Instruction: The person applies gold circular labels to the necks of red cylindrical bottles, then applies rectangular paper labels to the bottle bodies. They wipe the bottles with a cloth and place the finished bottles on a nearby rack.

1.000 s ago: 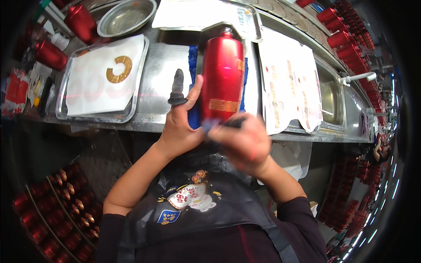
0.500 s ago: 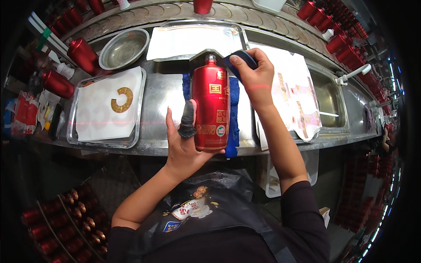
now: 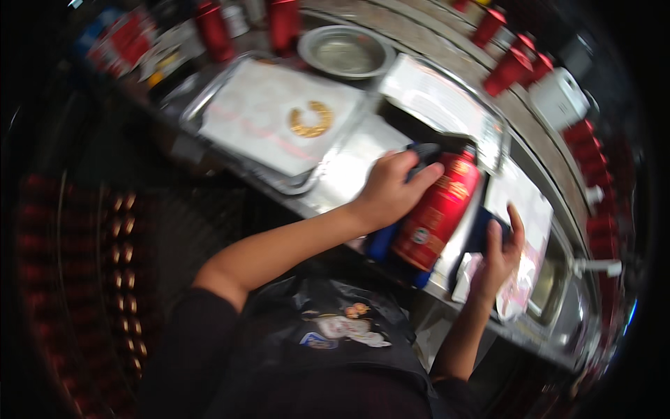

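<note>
A glossy red bottle (image 3: 438, 213) with gold lettering and a clear neck lies tilted on a blue cloth (image 3: 380, 244). At its left side is my left hand (image 3: 391, 188), thumb and fingers apart, the thumb tip at the bottle's edge. A black cover sits on one of its fingers; motion blur hides whether it presses on the glass. To the right of the bottle, my right hand (image 3: 499, 255) pinches a dark blue flat scraper (image 3: 479, 230). A gold C-shaped sticker (image 3: 311, 119) lies on a white sheet (image 3: 244, 94) in the left metal tray (image 3: 289, 185).
Behind the trays stands a metal bowl (image 3: 347, 52). White sticker sheets (image 3: 520, 192) lie at the right, beside a sink (image 3: 551, 283) with a white tap (image 3: 597, 267). Red bottles (image 3: 214, 31) stand along the back, and several more (image 3: 84, 279) are racked at lower left.
The view has turned left, toward the tray. My left hand has moved from under the bottle to its upper left side. My right hand has drawn the scraper away from the neck.
</note>
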`<state>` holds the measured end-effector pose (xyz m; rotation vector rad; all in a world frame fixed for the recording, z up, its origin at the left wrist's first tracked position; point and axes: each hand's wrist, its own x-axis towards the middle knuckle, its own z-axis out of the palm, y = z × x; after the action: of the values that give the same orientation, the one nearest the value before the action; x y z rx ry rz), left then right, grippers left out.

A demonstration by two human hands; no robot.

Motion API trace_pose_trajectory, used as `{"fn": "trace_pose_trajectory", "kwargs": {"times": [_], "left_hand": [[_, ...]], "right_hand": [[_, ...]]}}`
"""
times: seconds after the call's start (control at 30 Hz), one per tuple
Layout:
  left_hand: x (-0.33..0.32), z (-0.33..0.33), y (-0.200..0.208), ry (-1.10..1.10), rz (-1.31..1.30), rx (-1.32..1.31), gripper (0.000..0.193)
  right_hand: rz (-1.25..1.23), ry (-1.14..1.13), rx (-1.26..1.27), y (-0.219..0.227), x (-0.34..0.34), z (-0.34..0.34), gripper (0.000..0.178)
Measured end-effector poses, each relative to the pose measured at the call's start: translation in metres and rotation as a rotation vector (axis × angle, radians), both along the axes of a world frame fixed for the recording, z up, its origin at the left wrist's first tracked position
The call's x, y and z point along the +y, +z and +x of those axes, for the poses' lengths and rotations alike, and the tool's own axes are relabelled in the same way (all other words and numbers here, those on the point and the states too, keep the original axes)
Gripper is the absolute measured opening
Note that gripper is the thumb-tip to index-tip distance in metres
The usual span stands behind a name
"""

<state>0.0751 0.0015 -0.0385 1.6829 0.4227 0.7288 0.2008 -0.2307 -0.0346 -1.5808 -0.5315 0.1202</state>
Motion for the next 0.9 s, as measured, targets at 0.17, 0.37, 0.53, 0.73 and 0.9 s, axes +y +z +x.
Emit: {"fn": "trace_pose_trajectory", "kwargs": {"times": [0.17, 0.37, 0.53, 0.73, 0.9], "left_hand": [[0.014, 0.049, -0.001, 0.318, 0.226, -0.191, 0.039], [0.015, 0.094, 0.003, -0.201, -0.215, 0.220, 0.057], [0.028, 0.064, 0.009, -0.191, -0.172, 0.168, 0.061], [0.108, -0.148, 0.043, -0.181, -0.228, -0.087, 0.030], [0.073, -0.329, 0.060, 0.443, 0.283, 0.050, 0.025]], "right_hand": [[-0.206, 0.015, 0.160, 0.000, -0.026, -0.045, 0.044], [-0.466, 0.156, -0.426, -0.021, 0.021, -0.089, 0.099], [-0.205, 0.399, -0.210, 0.006, 0.013, -0.117, 0.095], [-0.307, 0.867, -0.271, 0.047, 0.043, -0.143, 0.108], [-0.773, 0.949, -0.613, 0.048, 0.116, -0.130, 0.111]]}}
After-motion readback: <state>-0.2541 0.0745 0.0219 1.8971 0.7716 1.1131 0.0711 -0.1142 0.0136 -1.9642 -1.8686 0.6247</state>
